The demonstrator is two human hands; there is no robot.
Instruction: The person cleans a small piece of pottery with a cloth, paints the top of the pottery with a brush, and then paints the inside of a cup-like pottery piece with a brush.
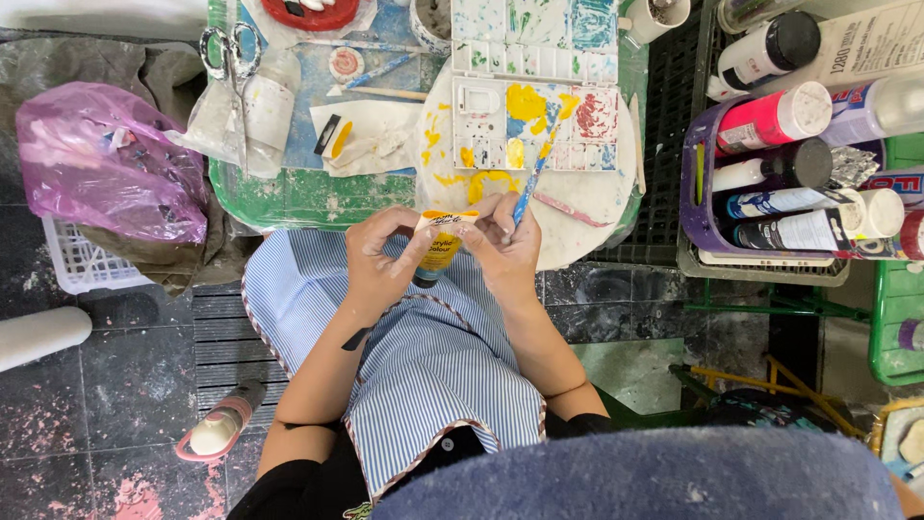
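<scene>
My left hand [383, 262] and my right hand [502, 243] together hold a small yellow paint tube [441, 246] over my lap, just below the table's edge. The tube's dark cap end points down toward my striped apron [423, 356]. My right hand also pinches a thin blue paintbrush [534, 173] that slants up over a white paint palette [535, 120] smeared with yellow, red and blue. The palette rests on a round white board [587, 207].
A green table [289, 197] carries scissors [231, 58], paper scraps and a cup [659, 14]. A purple basket [698, 193] of paint bottles stands at the right. A pink plastic bag [106, 159] lies over a white crate at the left. Dark tiled floor is below.
</scene>
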